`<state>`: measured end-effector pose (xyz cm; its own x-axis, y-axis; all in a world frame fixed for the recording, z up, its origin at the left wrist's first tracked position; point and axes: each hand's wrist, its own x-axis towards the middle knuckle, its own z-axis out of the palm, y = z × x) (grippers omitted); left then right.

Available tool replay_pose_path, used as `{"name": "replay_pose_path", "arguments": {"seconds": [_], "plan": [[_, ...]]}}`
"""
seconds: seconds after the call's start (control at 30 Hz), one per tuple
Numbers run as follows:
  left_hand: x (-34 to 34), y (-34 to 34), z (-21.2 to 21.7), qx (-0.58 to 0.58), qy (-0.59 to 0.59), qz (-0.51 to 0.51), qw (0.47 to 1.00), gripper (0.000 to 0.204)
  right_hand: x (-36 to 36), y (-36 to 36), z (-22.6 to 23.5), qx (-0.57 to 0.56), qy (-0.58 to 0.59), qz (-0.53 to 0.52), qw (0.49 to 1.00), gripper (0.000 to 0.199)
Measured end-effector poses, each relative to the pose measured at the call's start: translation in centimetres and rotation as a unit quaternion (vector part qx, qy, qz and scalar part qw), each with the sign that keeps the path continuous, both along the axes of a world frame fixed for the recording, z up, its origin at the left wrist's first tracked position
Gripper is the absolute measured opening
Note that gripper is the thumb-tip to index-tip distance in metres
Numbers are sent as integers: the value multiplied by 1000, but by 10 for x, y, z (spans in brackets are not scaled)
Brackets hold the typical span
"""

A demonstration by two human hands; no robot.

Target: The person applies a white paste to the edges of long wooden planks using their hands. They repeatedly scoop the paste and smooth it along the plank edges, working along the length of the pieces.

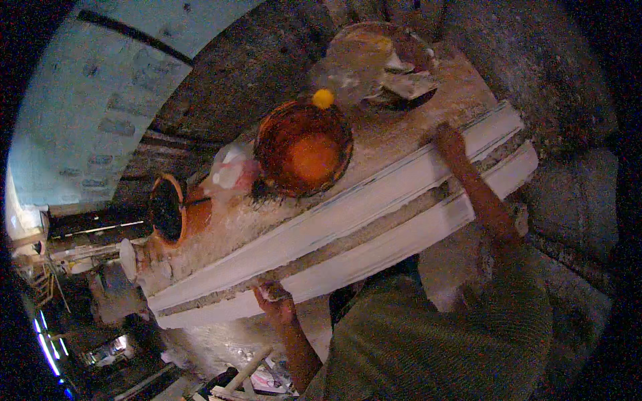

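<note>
Two long white moulding strips, apparently plaster, lie side by side across the bench: a far strip point(334, 210) and a near strip point(374, 260). A rough grey band point(361, 230) runs between them. My left hand point(275, 304) is closed at the near strip, toward its left end, with something pale at the fingers that is too blurred to name. Farther right, my right hand point(448, 142) reaches over both strips, its fingers curled at the outer edge of the far strip. Its fingertips are partly hidden.
Behind the strips stands an orange basin point(267, 144) with a yellow ball-like thing point(323, 99) at its rim. A tipped orange bucket point(194, 217), a crumpled plastic bag point(231, 167) and a round pan point(348, 50) with pale broken pieces share the dusty bench. A hammer-like tool point(247, 367) lies below left.
</note>
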<state>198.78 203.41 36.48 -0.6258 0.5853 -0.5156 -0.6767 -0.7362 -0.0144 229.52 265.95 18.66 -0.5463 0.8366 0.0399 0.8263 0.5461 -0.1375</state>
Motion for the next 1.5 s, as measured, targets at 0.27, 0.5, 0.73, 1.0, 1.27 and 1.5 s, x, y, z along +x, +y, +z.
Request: {"name": "replay_pose_path", "arguments": {"seconds": [0.27,0.5,0.73,1.0,1.27,1.5], "plan": [[-77,-137,-35,-12,11,-56,998,16,-241,-335,123,-122,125,115,978,19],[-114,-261,-19,-408,276,-88,866,20,-454,-559,80,-105,85,136,981,17],[-164,-291,-25,-390,322,-65,861,30,-544,-611,89,-299,149,159,929,38],[-207,-231,-7,-94,83,-180,976,55,-445,-685,194,-254,210,491,806,47],[-177,-165,-3,-523,581,-288,553,43,-338,-575,190,-109,227,451,856,54],[-193,-141,22,-204,89,-71,972,37,-224,-382,145,-210,190,-65,957,42]]}}
